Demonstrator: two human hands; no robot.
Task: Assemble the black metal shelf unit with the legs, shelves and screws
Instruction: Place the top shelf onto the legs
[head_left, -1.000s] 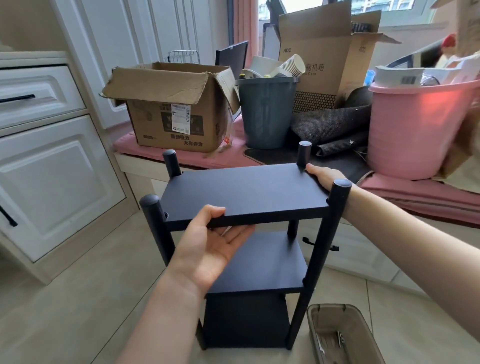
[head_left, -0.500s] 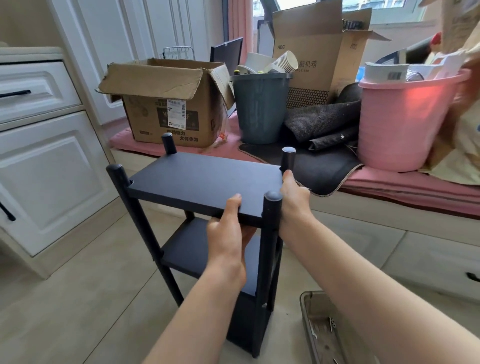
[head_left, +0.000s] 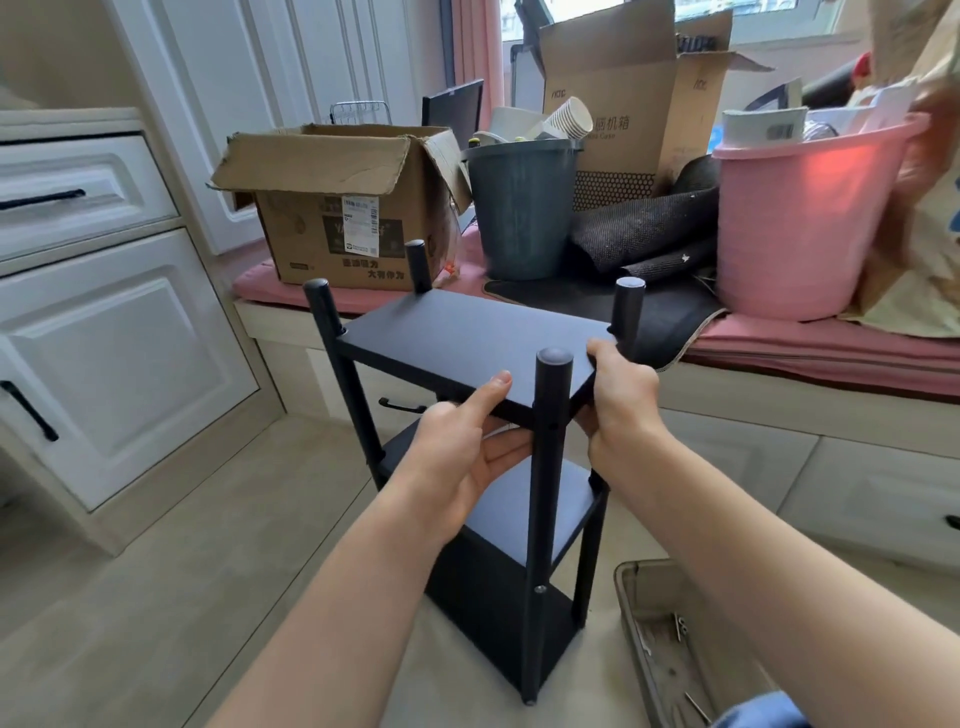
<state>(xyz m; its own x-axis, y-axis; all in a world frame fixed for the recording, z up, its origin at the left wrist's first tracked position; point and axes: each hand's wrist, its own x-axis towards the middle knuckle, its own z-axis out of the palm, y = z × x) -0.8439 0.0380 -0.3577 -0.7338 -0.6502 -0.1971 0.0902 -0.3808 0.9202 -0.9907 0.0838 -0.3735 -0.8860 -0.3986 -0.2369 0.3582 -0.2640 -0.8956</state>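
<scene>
The black metal shelf unit stands upright on the tiled floor, with three shelves fixed between round black legs. A corner leg faces me. My left hand grips the near edge of the top shelf left of that leg, thumb on top and fingers underneath. My right hand grips the top shelf's right end, thumb on top, between the near leg and the far right leg. A small screw head shows on the near leg at the bottom shelf.
A tray with loose screws lies on the floor at the lower right. White cabinets stand on the left. Behind, a low bench carries a cardboard box, a grey bin and a pink tub.
The shelf unit has turned between my hands, so that a corner leg now faces me. My left hand moved along the near edge and my right hand went to the right end.
</scene>
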